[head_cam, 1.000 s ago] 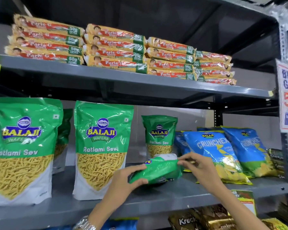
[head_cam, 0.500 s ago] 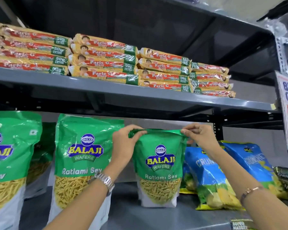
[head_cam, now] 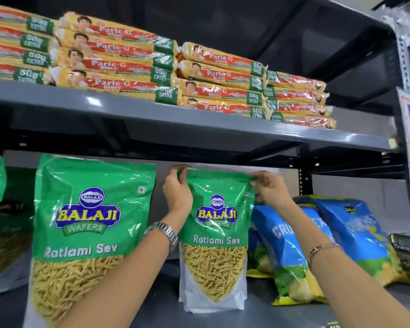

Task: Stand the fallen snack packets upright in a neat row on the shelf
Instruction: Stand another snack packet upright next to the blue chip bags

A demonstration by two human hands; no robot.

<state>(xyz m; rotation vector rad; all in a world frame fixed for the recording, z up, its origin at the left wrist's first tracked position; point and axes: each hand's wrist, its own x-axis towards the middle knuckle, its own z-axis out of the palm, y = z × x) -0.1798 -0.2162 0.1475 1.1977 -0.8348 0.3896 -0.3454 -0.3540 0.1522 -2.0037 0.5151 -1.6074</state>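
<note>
- Fingers (head_cam: 182, 176) of our left hand (head_cam: 176, 195) pinch the top left corner of the small Ratlami Sev packet (head_cam: 214, 240); our right hand (head_cam: 269, 189) pinches the top right corner.
- Packet stands upright on the lower shelf (head_cam: 258, 314), base touching it, set further back than the big Ratlami Sev packet (head_cam: 88, 228) just to its left.
- We judge the step is squaring it up: we'd keep both corners level, press the base flat, check it stands before letting go, and bring it in line with the big packet.
- Count: three green sev packets fully or partly at front (one cut off at the far left of the big packet), more dark ones behind, number unclear.
- Two blue Crunchex bags (head_cam: 291, 252), right of the small packet, leaning back.
- Parle-G biscuit packs (head_cam: 118, 67) on the upper shelf (head_cam: 199, 119): four stacks, four packs visible in each.
</note>
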